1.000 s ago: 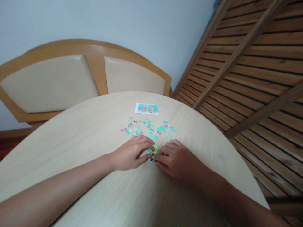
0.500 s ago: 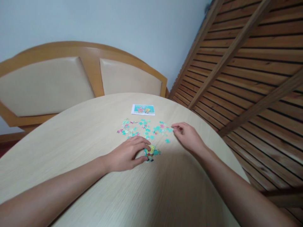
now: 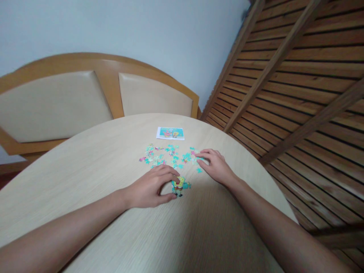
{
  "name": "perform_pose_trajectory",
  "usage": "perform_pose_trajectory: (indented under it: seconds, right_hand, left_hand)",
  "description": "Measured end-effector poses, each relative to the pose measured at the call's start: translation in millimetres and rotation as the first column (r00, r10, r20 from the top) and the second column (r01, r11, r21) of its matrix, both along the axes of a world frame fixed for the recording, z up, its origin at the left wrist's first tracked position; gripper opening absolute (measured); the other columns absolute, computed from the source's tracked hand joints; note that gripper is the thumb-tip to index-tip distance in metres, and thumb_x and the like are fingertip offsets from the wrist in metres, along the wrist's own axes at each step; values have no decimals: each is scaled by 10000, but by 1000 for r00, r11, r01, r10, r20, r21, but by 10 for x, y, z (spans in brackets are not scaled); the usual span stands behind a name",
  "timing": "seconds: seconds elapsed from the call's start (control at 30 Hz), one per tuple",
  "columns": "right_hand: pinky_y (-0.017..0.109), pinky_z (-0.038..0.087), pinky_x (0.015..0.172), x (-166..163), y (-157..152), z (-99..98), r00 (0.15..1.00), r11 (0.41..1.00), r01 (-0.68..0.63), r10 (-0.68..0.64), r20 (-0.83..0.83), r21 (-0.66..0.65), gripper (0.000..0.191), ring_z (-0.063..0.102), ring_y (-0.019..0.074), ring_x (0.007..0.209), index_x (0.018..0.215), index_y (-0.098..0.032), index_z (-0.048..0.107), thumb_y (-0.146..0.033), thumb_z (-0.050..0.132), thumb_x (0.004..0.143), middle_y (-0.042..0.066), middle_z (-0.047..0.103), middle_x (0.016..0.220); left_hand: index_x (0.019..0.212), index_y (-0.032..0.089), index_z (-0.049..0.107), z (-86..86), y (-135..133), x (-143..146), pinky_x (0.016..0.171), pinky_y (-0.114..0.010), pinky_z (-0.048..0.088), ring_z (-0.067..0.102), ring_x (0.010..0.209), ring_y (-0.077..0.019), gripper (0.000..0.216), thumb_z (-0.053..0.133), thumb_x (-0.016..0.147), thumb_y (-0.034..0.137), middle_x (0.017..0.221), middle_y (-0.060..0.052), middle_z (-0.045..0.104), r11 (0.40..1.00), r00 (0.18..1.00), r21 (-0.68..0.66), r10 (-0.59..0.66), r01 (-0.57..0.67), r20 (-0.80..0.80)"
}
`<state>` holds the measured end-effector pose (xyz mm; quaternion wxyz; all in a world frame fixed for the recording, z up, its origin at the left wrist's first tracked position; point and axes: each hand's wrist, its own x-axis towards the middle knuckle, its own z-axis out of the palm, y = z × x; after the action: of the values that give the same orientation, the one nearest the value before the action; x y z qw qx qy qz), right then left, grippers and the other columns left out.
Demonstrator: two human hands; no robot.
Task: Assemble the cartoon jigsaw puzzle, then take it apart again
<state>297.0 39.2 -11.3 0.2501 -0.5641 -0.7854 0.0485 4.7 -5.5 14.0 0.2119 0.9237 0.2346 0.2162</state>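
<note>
Just right of flat turquoise jigsaw pieces (image 3: pixel 187 156), we hold our right hand (image 3: pixel 215 165) nearer than our left hand (image 3: pixel 153 185), both grips parted.

Mid-frame, the left hand (image 3: pixel 156 186) covers part of the joined pieces (image 3: pixel 179 185). The frame's left edge crops the bench (image 3: pixel 106 89). Whether the right hand (image 3: pixel 215 165) touches the loose pieces (image 3: pixel 186 156), I can't quite tell.

Seemingly a home; 1 rounded table (image 3: pixel 113 151) faces 2 cushioned panels (image 3: pixel 54 108).
</note>
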Motion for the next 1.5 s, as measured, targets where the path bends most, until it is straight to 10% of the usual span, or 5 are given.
perform_pose_trajectory:
  seconds: [0.4,0.97,1.5]
  right_hand:
    - [527,349,1080,-204,-168,97,971,973,-229,229,66,-2,321,472,294,1305,1257,-311,687,-390,587,962,78,606,1380]
    - [533,344,1058,-272,-290,211,972,965,-232,223,-76,-124,36,498,300,1266,834,-246,704,-281,709,826,64,650,1270]
    - [321,498,803,-643,-611,342,878,924,-347,258,-403,-163,40,668,181,842,825,-228,690,-260,703,846,7,730,851]
  left_hand:
    - [1177,225,629,19,-8,1,1071,-438,401,568,1184,-266,344,719,853,295,1230,-80,653,996,996,4,-92,92,-13]
    - [1152,218,573,-26,-1,12,981,-423,477,615,1075,-236,251,584,904,179,1133,-71,670,997,996,-4,81,-81,23]
    - [1007,205,676,-65,37,14,865,-365,513,655,930,-204,146,575,963,301,962,-51,720,968,964,-124,232,-216,132]
